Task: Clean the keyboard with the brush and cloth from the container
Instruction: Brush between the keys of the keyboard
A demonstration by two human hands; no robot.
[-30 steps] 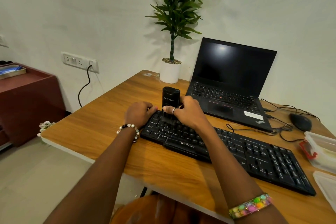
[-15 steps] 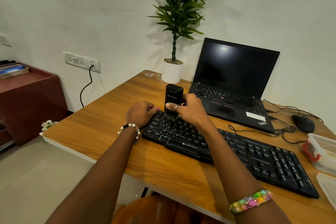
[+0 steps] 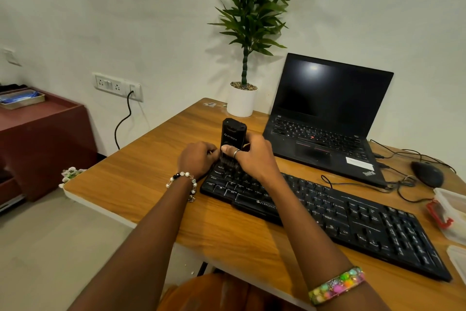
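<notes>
The person's right hand point(image 3: 252, 156) grips a black brush point(image 3: 232, 137) and holds it upright, its dark bristles down on the keys at the far left corner of the black keyboard point(image 3: 327, 212). The thumb, with a ring on it, lies across the front of the brush body and the other fingers curl round its far side. The left hand point(image 3: 198, 158) sits just beside the brush at the keyboard's left end, fingers curled under; whether they pinch the edge of the keyboard or only rest there I cannot tell from here. A bead bracelet point(image 3: 185, 180) circles the left wrist and a bright bangle point(image 3: 336, 285) the right forearm.

The keyboard lies slantwise across the wooden desk point(image 3: 141, 182). Behind it stands an open laptop point(image 3: 327, 119) with a dark screen, and to the laptop's left a potted plant point(image 3: 245, 58) in a white pot near the wall. A black mouse point(image 3: 427, 174) lies at the right, with loose cables between it and the laptop. At the right edge of the desk is a clear plastic container point(image 3: 451, 212) with a red clip; its contents are too blurred to make out.
</notes>
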